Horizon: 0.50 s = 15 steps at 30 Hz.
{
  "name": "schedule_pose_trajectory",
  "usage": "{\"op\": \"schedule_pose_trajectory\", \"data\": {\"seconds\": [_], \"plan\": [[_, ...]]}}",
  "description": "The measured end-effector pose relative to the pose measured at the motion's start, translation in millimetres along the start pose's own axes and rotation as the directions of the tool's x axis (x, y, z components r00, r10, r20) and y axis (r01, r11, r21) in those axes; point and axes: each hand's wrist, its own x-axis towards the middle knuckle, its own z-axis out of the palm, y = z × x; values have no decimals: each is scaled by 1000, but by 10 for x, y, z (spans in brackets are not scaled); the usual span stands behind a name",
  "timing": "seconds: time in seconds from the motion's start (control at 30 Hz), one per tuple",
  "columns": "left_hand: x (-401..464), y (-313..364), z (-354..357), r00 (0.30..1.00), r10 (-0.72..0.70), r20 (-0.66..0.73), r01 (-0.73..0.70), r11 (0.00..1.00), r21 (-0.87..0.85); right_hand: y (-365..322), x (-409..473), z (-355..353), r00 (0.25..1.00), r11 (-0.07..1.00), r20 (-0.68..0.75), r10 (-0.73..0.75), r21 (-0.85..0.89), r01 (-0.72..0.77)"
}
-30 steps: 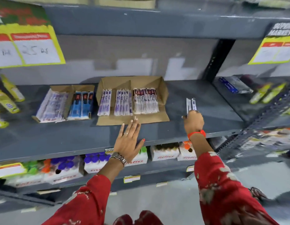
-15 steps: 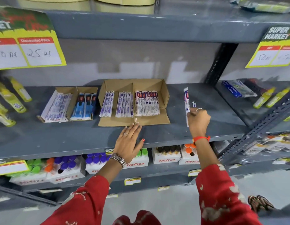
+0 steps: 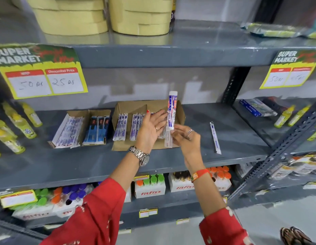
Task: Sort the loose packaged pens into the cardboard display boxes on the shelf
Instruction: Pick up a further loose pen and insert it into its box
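My right hand (image 3: 186,139) pinches a white, red and blue packaged pen (image 3: 171,110), held upright in front of the large cardboard display box (image 3: 180,114). Just left of that pen, my left hand (image 3: 151,129) is raised with fingers spread and palm toward it, covering the box's right rows. Rows of purple-and-white packaged pens (image 3: 121,126) lie in the box's left part. A smaller cardboard box (image 3: 77,114) further left holds white and blue pen packs. One loose packaged pen (image 3: 215,137) lies on the grey shelf (image 3: 242,135) to the right.
Yellow bottles (image 3: 15,124) stand at the shelf's left end, more at the right beside a blue carton (image 3: 258,107). Price signs hang from the shelf above. Fitfizz cartons (image 3: 150,187) with coloured caps fill the shelf below. A slotted metal upright (image 3: 284,144) rises at right.
My right hand lifted one packaged pen off the shelf and carried it left, in front of the large box. My left hand rose from the shelf edge up beside it. One pen stayed on the shelf.
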Motion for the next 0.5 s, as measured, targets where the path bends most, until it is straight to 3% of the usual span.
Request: {"op": "schedule_pose_trajectory", "data": {"seconds": [0.23, 0.33, 0.43, 0.5], "plan": [[30, 101, -15, 995, 87, 40, -88, 996, 27, -121, 76, 115, 1000, 1000, 14, -25, -6, 25], [34, 16, -82, 995, 104, 9, -104, 969, 225, -20, 87, 127, 998, 998, 35, 48, 38, -49], [-56, -277, -266, 984, 169, 56, -167, 766, 621, 164, 143, 83, 986, 985, -17, 165, 59, -163], [-136, -540, -440, 972, 183, 145, -219, 501, 838, 321, 267, 29, 970, 974, -88, 228, 14, -227]]}}
